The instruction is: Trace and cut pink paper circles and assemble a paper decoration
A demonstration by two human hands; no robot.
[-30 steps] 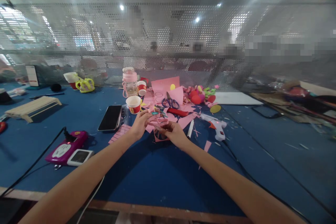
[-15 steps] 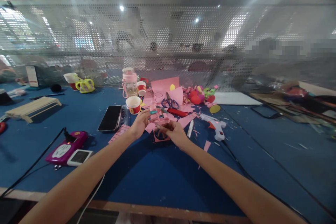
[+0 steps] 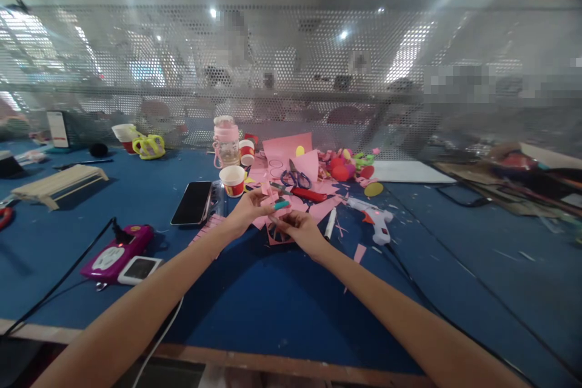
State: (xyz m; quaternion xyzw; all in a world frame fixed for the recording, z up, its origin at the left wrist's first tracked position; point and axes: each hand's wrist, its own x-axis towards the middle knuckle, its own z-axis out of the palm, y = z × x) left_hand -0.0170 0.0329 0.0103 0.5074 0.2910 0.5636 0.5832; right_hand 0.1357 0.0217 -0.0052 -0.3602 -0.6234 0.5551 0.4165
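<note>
My left hand (image 3: 249, 211) is closed in a pinch, with a small teal piece (image 3: 281, 205) at its fingertips whose kind I cannot make out. My right hand (image 3: 304, 230) pinches a thin pink paper piece (image 3: 284, 212) between thumb and fingers, close to the left fingertips. The fingers partly cover this paper. Just below the hands lies a pink square (image 3: 280, 242) with a dark round, spoked centre. Behind them, blue-handled scissors (image 3: 295, 178) and a red-handled tool (image 3: 309, 194) rest on pink paper sheets (image 3: 287, 147).
A white glue gun (image 3: 376, 218) with a black cord and a white marker (image 3: 330, 224) lie to the right. On the left are a phone (image 3: 191, 203), a paper cup (image 3: 232, 181) and a purple power strip (image 3: 119, 254). A pink bottle (image 3: 226, 142) stands before the mesh partition (image 3: 291, 79).
The teal piece has shifted right and slightly down, nearer to my right fingertips, as my left fingers turned inward. My right hand has stayed nearly still.
</note>
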